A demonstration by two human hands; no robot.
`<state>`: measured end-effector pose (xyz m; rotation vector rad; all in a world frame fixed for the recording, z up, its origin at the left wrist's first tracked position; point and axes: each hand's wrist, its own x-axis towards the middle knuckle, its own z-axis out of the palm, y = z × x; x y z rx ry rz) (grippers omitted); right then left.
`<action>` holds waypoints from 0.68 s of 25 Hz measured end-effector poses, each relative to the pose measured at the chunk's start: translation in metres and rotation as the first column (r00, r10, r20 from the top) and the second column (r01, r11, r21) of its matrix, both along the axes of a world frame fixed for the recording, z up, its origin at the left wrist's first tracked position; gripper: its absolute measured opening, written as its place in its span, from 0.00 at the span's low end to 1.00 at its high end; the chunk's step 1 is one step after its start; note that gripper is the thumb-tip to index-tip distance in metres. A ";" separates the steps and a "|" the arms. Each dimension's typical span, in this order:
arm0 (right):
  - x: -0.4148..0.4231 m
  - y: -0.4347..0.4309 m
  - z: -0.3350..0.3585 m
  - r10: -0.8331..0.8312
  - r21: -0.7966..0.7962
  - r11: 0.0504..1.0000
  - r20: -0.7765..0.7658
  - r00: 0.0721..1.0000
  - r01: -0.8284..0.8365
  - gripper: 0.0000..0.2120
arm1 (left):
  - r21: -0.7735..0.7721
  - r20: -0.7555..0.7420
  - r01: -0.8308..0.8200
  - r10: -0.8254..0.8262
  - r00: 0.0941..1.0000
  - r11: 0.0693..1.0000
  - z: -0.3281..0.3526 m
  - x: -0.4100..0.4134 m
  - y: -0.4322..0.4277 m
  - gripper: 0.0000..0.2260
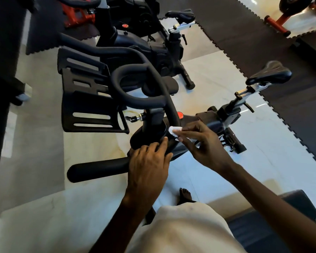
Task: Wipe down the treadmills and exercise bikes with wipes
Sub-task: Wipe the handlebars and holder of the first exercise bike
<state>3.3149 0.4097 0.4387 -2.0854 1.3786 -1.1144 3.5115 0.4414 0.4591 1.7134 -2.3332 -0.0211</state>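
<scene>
A black exercise bike stands in front of me, its looped handlebar in the middle of the view and its saddle to the right. My left hand grips the near handlebar bar from above, fingers curled over it. My right hand pinches a small folded white wipe and presses it against the black handlebar tube just below the red knob.
A second black bike stands behind the first one. Dark interlocking floor mats cover the right side over pale glossy tiles. Orange equipment sits at the top right. A black slotted tray projects left of the handlebar. My bare foot is below.
</scene>
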 end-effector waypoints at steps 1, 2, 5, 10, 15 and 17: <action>-0.005 -0.009 -0.002 -0.003 -0.002 1.000 0.025 1.000 0.003 0.13 | -0.016 -0.002 -0.003 0.003 1.000 1.000 -0.003 -0.006 -0.003 0.23; -0.007 -0.021 -0.003 -0.026 -0.004 1.000 0.055 0.998 0.026 0.12 | -0.037 0.003 -0.004 0.004 1.000 0.999 -0.005 -0.011 -0.006 0.23; -0.009 -0.048 -0.009 -0.086 -0.010 0.996 0.130 0.988 0.088 0.09 | -0.104 0.034 -0.030 0.034 0.999 0.994 -0.010 -0.020 -0.013 0.22; -0.025 -0.054 -0.023 0.058 0.012 0.998 0.123 0.991 -0.060 0.09 | -0.205 0.082 -0.092 0.111 0.990 0.974 -0.016 -0.028 -0.014 0.20; -0.009 -0.093 -0.015 -0.026 0.011 1.000 0.190 0.982 0.024 0.08 | -0.249 0.050 -0.115 0.131 0.990 0.962 -0.021 -0.036 -0.015 0.20; -0.017 -0.091 -0.015 0.047 0.015 0.999 0.167 0.985 -0.050 0.08 | -0.285 0.046 -0.097 0.115 0.992 0.954 -0.023 -0.036 -0.016 0.20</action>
